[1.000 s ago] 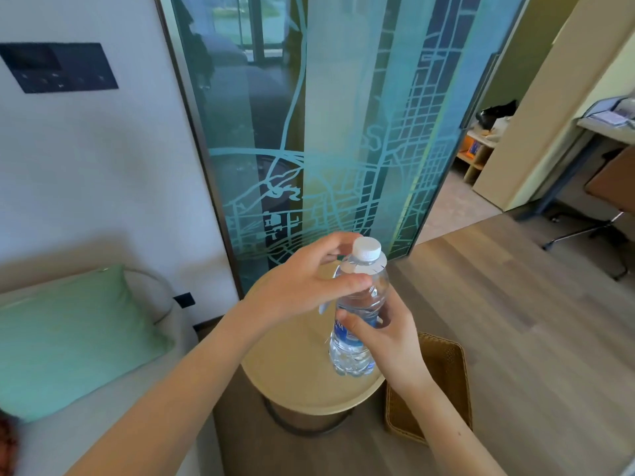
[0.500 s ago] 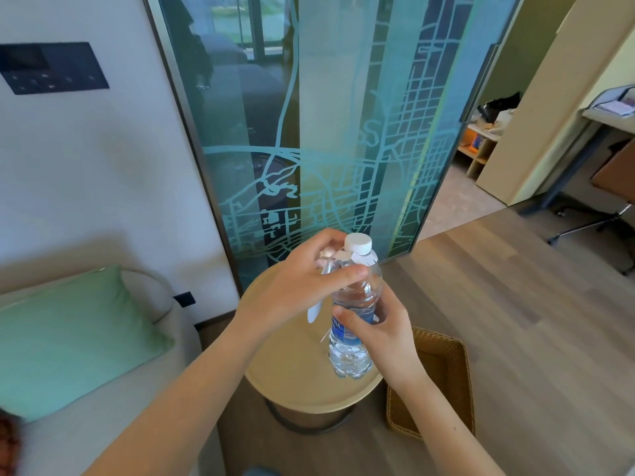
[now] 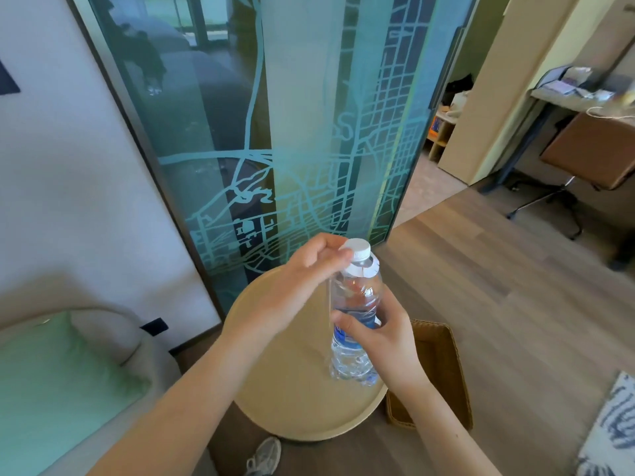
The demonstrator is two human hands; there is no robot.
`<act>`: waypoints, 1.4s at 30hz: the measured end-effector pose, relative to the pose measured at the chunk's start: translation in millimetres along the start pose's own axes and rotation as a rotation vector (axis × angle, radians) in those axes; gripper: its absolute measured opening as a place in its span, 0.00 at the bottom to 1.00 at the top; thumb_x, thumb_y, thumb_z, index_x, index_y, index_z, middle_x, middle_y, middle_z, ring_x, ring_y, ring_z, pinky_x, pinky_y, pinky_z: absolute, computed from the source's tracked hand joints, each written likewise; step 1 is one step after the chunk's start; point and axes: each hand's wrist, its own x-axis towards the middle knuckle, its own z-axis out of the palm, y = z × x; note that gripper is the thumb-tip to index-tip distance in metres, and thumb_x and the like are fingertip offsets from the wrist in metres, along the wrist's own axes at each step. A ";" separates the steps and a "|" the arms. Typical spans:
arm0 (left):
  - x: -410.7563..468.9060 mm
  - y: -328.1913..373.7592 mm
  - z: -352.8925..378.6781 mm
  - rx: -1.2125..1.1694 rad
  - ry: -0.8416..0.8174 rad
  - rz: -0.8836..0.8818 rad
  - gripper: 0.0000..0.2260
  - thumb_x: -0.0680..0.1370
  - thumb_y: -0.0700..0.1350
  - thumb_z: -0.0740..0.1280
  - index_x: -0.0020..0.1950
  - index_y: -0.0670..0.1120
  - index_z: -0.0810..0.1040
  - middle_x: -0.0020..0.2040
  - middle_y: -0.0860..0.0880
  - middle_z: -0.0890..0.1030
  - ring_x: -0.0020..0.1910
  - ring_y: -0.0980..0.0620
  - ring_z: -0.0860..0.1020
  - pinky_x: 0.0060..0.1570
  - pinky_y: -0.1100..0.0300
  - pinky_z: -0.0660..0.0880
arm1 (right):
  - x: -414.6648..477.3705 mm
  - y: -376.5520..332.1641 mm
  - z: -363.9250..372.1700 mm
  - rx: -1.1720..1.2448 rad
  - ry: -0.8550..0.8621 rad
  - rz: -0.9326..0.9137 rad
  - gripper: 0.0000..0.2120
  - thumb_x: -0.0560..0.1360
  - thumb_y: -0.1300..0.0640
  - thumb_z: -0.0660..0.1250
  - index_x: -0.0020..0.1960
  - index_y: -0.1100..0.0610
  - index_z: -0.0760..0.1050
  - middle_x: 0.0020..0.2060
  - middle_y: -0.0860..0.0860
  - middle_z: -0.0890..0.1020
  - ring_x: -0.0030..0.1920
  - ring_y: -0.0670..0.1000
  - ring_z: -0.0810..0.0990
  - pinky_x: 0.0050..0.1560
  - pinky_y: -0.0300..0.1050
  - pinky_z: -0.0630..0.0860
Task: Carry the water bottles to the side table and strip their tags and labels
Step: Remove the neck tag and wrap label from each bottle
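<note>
My right hand [image 3: 381, 334] grips the middle of the bottle [image 3: 355, 297], partly over its blue label [image 3: 343, 334], and holds it upright over the right edge of the round side table [image 3: 292, 400]. My left hand [image 3: 295, 290] pinches the white paper tag [image 3: 366, 269] at the neck, just under the cap [image 3: 357, 248]. I think one steady pull up over the cap is best, gripping firmly without crushing the thin plastic, then dropping the tag in the basket [image 3: 443, 365] beside the table.

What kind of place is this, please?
Probably a hotel room or small apartment: a sofa with a green cushion, a round side table, and a desk with a brown chair beyond the glass panel.
</note>
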 end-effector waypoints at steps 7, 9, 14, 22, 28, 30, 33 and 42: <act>61.7 27.9 -76.7 0.200 -0.212 -0.157 0.09 0.72 0.50 0.67 0.46 0.49 0.85 0.46 0.46 0.85 0.48 0.52 0.82 0.57 0.52 0.74 | 33.7 1.3 49.7 -0.042 0.088 0.016 0.20 0.70 0.58 0.80 0.56 0.42 0.79 0.52 0.45 0.86 0.54 0.48 0.84 0.52 0.41 0.81; 73.2 32.5 -95.1 0.240 -0.296 -0.159 0.05 0.73 0.48 0.68 0.43 0.51 0.84 0.39 0.50 0.81 0.41 0.55 0.79 0.50 0.59 0.74 | 40.4 0.2 63.0 -0.030 0.114 0.027 0.20 0.69 0.59 0.80 0.56 0.42 0.79 0.52 0.46 0.86 0.55 0.48 0.84 0.53 0.43 0.81; 88.0 34.5 -114.4 0.400 -0.333 0.008 0.08 0.81 0.43 0.65 0.43 0.49 0.81 0.34 0.49 0.80 0.33 0.56 0.77 0.36 0.66 0.72 | 52.2 -2.9 84.7 -0.047 0.191 0.027 0.20 0.70 0.60 0.80 0.58 0.48 0.79 0.51 0.46 0.86 0.53 0.46 0.84 0.51 0.38 0.80; 95.4 27.0 -109.1 0.253 -0.302 0.026 0.07 0.83 0.40 0.63 0.46 0.42 0.78 0.27 0.54 0.74 0.23 0.58 0.70 0.27 0.71 0.66 | 58.7 0.6 84.6 -0.053 0.228 0.036 0.21 0.69 0.63 0.80 0.59 0.53 0.79 0.50 0.49 0.85 0.52 0.49 0.84 0.51 0.38 0.79; 85.3 25.8 -93.0 0.158 -0.210 0.068 0.09 0.83 0.41 0.63 0.44 0.45 0.78 0.30 0.46 0.72 0.27 0.51 0.69 0.29 0.66 0.66 | 58.0 -1.0 70.8 -0.077 0.241 0.049 0.21 0.68 0.61 0.81 0.57 0.51 0.79 0.48 0.47 0.85 0.50 0.46 0.84 0.49 0.36 0.78; 83.0 25.4 -90.1 -0.007 -0.197 0.045 0.09 0.83 0.37 0.61 0.44 0.42 0.75 0.28 0.47 0.71 0.23 0.55 0.67 0.25 0.69 0.65 | 59.1 -0.1 68.9 -0.075 0.241 0.054 0.20 0.68 0.60 0.82 0.56 0.51 0.79 0.48 0.46 0.85 0.49 0.44 0.83 0.48 0.34 0.78; 82.3 22.5 -88.2 0.000 -0.107 0.092 0.09 0.83 0.37 0.61 0.44 0.42 0.75 0.29 0.49 0.72 0.23 0.58 0.71 0.26 0.70 0.67 | 59.9 4.5 68.8 -0.096 0.244 0.053 0.19 0.68 0.60 0.82 0.55 0.50 0.79 0.47 0.46 0.85 0.48 0.44 0.83 0.47 0.32 0.77; 85.4 -25.5 -127.7 0.268 0.200 0.128 0.05 0.81 0.40 0.65 0.48 0.44 0.79 0.34 0.59 0.80 0.35 0.67 0.77 0.39 0.76 0.70 | 69.1 22.9 85.0 -0.017 0.314 0.065 0.17 0.68 0.53 0.79 0.55 0.50 0.80 0.46 0.42 0.87 0.48 0.43 0.85 0.44 0.32 0.79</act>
